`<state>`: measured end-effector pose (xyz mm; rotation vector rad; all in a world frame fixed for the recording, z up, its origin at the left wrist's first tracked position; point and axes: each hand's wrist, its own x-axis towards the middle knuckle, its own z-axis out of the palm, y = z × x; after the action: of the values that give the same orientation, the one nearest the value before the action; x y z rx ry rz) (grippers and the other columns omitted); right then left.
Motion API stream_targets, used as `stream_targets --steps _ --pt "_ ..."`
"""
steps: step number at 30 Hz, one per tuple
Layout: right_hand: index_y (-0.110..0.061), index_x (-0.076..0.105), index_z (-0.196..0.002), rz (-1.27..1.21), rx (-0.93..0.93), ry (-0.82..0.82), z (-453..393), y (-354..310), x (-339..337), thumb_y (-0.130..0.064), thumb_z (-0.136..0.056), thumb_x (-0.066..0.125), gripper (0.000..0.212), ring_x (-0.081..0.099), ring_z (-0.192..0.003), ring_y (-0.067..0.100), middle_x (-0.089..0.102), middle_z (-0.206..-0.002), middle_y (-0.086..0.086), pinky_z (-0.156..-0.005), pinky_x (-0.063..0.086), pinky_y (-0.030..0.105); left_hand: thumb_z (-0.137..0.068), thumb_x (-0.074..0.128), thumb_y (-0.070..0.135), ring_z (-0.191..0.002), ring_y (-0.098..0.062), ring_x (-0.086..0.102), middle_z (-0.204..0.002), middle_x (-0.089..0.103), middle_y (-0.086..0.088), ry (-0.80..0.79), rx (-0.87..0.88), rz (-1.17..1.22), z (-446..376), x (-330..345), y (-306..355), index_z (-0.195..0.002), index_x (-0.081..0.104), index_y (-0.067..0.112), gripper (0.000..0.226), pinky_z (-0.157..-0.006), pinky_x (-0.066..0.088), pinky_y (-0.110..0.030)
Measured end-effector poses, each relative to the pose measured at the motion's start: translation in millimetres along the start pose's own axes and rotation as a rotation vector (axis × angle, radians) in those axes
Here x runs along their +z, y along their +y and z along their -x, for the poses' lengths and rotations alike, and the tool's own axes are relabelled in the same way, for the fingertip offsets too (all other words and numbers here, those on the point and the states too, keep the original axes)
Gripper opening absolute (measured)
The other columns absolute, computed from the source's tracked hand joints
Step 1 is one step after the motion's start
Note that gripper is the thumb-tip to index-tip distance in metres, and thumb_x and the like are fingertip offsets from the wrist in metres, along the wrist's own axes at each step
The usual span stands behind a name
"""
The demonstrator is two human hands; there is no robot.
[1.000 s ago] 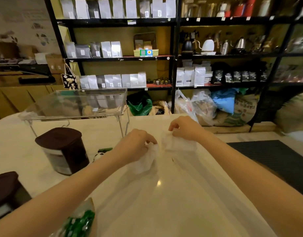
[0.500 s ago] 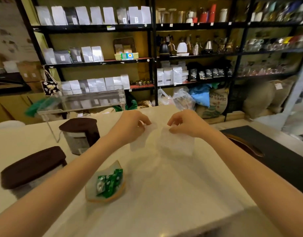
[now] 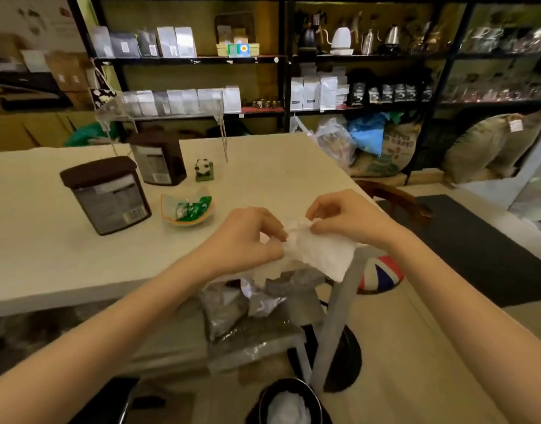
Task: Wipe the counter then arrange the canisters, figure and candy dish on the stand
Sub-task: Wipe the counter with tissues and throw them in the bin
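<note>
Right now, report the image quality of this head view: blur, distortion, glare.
Head view: wide-angle bending curves the counter edge and shelf lines; soft overall, far shelves smeared; label text on the near canister unreadable; clear stand hard to trace against the shelves; wipe nearly washed out, between left hand and right hand.

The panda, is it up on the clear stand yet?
No, the panda stands on the counter beside the far canister, below the clear stand.
</note>
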<state>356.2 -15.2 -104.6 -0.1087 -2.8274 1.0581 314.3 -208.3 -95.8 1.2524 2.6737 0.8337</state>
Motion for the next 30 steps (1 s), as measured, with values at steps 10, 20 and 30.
stream_targets --steps 10,20,30 --pt "-0.018 0.068 -0.062 -0.305 0.370 -0.078 106 85 101 -0.006 -0.080 0.057 0.024 0.053 -0.062 0.005 0.061 -0.064 -0.003 -0.056 0.040 0.018 -0.077 0.066 0.005 -0.074 0.005 0.050 -0.119 0.061 0.000 -0.344 -0.071 0.078 73 131 -42 -0.106 0.070 0.013 0.031 -0.065 0.036 0.007" --pt "0.000 0.070 -0.100 -0.461 0.848 0.039 163 247 311 0.004 -0.083 0.050 0.027 0.061 -0.098 0.029 0.067 -0.108 0.018 -0.092 0.048 0.039 -0.075 0.068 0.002 -0.096 -0.023 0.065 -0.106 0.072 -0.012 -0.236 -0.471 0.213 112 318 -163 -0.092 0.074 0.002 0.018 -0.081 0.045 -0.018" --pt "-0.001 0.057 -0.121 -0.423 0.970 -0.009 157 364 475 -0.001 -0.089 0.045 0.034 0.046 -0.093 0.016 0.055 -0.124 0.017 -0.052 0.039 -0.003 -0.089 0.051 0.012 -0.109 -0.014 0.057 -0.121 0.065 -0.001 -0.384 -0.470 0.179 133 507 -259 -0.110 0.067 0.012 0.026 -0.082 0.028 0.001"
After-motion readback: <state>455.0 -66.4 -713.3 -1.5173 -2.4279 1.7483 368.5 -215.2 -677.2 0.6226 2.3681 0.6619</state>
